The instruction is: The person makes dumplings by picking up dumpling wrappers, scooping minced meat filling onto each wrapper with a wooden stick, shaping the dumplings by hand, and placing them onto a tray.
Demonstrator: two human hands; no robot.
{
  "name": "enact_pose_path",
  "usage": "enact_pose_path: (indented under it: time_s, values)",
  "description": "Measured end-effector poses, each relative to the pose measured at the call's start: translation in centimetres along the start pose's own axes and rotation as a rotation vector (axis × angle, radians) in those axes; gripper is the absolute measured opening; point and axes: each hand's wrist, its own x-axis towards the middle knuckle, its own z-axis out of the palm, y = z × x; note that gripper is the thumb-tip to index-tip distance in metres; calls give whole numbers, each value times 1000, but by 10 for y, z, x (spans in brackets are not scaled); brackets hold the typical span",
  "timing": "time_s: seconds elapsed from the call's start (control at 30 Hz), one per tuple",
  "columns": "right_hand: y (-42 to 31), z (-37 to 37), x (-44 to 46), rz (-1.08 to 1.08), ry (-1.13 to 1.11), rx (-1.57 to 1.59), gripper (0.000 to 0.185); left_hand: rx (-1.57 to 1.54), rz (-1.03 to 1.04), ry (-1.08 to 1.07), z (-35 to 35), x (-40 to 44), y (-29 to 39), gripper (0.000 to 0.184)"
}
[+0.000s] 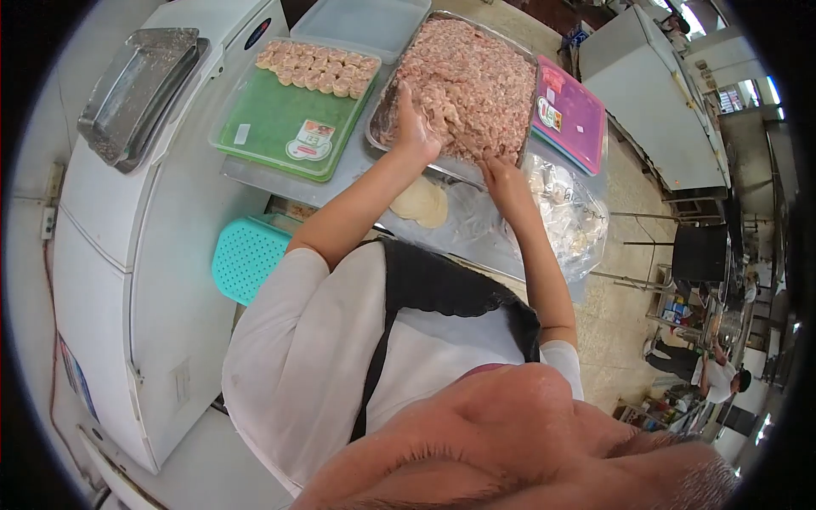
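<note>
A large metal tray (376, 127) is heaped with pale pink ground meat (476, 76). My left hand (416, 132) is at the tray's near left side, thumb pointing up and the other fingers curled into a raised lump of the meat, partly hidden by it. At the near right edge, my right hand (507, 183) has its fingers bent and pressed into the meat, tips hidden. Below the tray lies a flat round of dough (421, 202) on the plastic-covered table. Beside my right wrist sits a clear plastic bag (565, 217) with pale pieces in it.
On the left, a green-based plastic container (280, 115) carries rows of small meat-filled pieces (319, 68). A clear lid (361, 25) lies behind it. Pink-lidded container (569, 115) at right; turquoise basket (251, 259) below. White freezers flank the table; another person (718, 374) stands far right.
</note>
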Motion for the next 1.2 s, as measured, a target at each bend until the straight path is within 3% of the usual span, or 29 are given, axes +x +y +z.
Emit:
enact_pose_path:
  time_s: [0.13,0.3,0.37,0.43,0.47,0.5,0.6,0.7,0.8,0.87,0.93,1.0,1.03,1.13,1.2]
  values:
    - [-11,-64,2,76,-262,-287,25,8,57,-9,2,-5,-3,74]
    - [-8,-56,-10,-60,-60,-95,25,92,162,25,-4,8,-28,61]
    - [10,-51,-8,-116,-69,-86,26,-294,-145,-599,-57,46,-25,52]
    - [42,-55,-5,-213,-25,256,26,-271,-172,-664,-57,41,-22,47]
    - [53,-58,-4,-256,-1,428,27,-62,-48,-411,-21,8,-19,46]
    - [51,-70,-7,-127,-43,470,30,141,75,-155,4,-15,-18,46]
    - [57,-73,-9,183,-270,669,31,873,336,-324,16,-30,-19,59]
    - [54,-92,-16,183,-356,766,33,1455,759,-495,25,-31,-10,70]
    - [56,-96,-17,128,-384,730,34,1695,580,-622,33,-34,-5,68]
    - [55,-93,-17,87,-395,690,34,1754,560,-456,-4,-7,-9,52]
    - [58,-81,-16,76,-419,646,35,1811,468,-491,9,-14,-7,44]
    - [71,-66,-11,30,-463,662,35,1854,308,-728,39,-27,1,43]
    - [79,-57,-7,5,-486,670,36,1876,317,-709,37,-25,0,42]
    - [102,-39,5,-262,-195,403,31,1893,299,-559,7,-6,-5,40]
    - [83,-59,5,-108,-128,122,29,1826,231,-347,-12,16,-7,41]
